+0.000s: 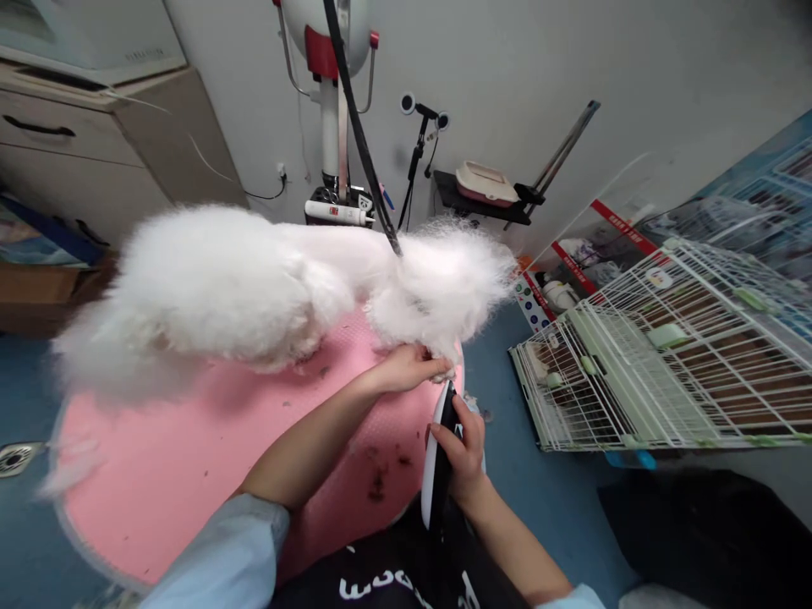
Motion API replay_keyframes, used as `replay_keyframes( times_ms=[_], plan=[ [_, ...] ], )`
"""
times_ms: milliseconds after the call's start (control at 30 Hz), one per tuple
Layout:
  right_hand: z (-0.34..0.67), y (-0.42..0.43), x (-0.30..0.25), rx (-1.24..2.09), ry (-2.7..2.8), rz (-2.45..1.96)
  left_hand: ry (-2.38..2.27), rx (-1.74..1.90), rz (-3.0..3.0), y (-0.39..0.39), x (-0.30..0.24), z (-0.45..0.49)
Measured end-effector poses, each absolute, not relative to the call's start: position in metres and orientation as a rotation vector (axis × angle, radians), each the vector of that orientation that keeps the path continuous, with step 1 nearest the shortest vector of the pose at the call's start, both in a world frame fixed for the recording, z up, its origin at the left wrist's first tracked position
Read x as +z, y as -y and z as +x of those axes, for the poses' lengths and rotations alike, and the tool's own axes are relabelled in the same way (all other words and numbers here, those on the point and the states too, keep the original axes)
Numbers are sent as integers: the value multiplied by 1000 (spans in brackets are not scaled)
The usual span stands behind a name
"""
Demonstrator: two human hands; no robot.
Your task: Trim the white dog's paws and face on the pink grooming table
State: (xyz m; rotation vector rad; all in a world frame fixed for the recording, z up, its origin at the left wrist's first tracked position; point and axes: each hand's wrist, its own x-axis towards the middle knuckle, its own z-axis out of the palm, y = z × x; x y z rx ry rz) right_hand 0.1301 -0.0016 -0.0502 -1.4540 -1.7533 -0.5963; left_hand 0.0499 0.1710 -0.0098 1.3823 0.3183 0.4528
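White dog point(216, 279): on the pink table point(254, 431), its head just beyond my grips, its fluffy body stretching off to their left.
Left hand point(415, 368): I have thumb and fingers closed around the dog's front paw point(444, 373).
Right hand point(468, 448): I grip 1 black-and-white hair clipper point(435, 474), tip right by the paw — whether they touch, I cannot tell.
Black strap point(359, 118): beyond my 2 grips, slanting down to the dog's neck.
Dark clumps point(377, 484): on the table, left of the clipper.
Wire cage point(640, 364): right of my grips — well apart.
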Motion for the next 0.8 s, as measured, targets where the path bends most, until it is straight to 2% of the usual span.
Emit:
replay_keyframes(
  times_ms=[133,300,533,667,800],
  plan=[
    [139,-2,-45,-541,1777,-1439,-327,453,1356,-172,-9,49],
    [166,-8,-12,-73,1894,-1529,-414,461,1362,-175,5,42],
    [183,-32,38,482,1992,-1383,-447,452,1457,-180,-4,42],
    [172,-19,8,596,1626,-1279,-420,414,1435,-176,-8,43],
    [153,-3,-38,365,953,-1135,-379,371,1343,-167,-8,47]
  ],
)
